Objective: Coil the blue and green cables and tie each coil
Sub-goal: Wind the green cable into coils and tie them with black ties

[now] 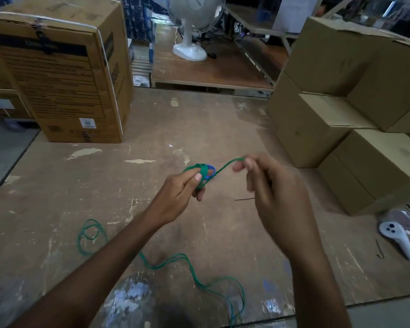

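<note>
Your left hand (182,189) pinched green cable (200,172) wound round its fingers, and your right hand (268,183) pinched the strand running right from it. Slack green cable trailed over the near table (57,197). A blue coil (210,172) lay just behind your left fingers. Boxes (329,129) stood farther right; a fan (192,27) beyond.

Both forearms reach forward over the counter (57,185), bare, converging toward its middle; left hand (179,191) raised above the counter, fingers curled, thumb and fingers gripping the green cable (202,172) where it is coiled; right hand (268,183) just right of the left, slightly blurred, back toward the camera, fingertips (243,165) pinching the cable strand running from the coil.
</note>
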Motion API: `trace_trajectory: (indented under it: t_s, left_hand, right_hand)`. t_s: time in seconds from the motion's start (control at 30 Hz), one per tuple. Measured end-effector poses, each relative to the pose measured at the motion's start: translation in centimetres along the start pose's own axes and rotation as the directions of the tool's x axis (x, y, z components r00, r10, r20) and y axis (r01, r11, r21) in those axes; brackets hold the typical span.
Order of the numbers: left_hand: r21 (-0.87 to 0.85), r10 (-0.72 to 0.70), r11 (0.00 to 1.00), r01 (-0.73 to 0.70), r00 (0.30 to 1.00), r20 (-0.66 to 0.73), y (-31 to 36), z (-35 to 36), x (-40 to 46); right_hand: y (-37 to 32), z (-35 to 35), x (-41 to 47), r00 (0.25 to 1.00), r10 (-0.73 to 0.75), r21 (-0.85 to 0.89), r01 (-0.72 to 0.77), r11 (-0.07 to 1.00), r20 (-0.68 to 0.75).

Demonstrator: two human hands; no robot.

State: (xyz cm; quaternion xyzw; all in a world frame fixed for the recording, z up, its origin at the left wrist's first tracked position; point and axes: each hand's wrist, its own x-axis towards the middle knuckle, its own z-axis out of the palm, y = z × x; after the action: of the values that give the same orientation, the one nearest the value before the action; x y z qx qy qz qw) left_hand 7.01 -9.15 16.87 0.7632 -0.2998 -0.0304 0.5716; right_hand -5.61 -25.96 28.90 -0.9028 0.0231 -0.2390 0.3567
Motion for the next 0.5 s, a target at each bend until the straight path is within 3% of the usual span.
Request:
trace_trajectory:
  t_s: [0.07, 0.2, 0.33, 0.5]
  left_hand:
    - [-0.077, 0.012, 0.997, -0.01, 1.0, 0.028, 1.2, 0.6, -0.9]
    - [-0.243, 0.014, 0.97, -0.027, 0.998, -0.053, 3.1, 1.4, -2.1]
    - [-0.346, 0.046, 0.934, -0.092, 0.989, -0.14, 5.1, 0.9, -2.3]
    - [-0.439, 0.066, 0.889, -0.13, 0.985, -0.158, 6.8, -0.2, -1.7]
  right_hand:
    - [1.2, 0.7, 3.2, 0.994, -0.044, -0.042, 0.04, 0.998, -0.103]
    - [5.5, 4.3, 8.2, 0.978, -0.017, 0.058, 0.03, 0.998, -0.207]
    - [8.2, 8.7, 8.0, 0.997, 0.037, 0.151, -0.027, 0.988, -0.063]
    - [6.9, 12.8, 1.7, 0.996, 0.033, 0.218, -0.05, 0.975, 0.083]
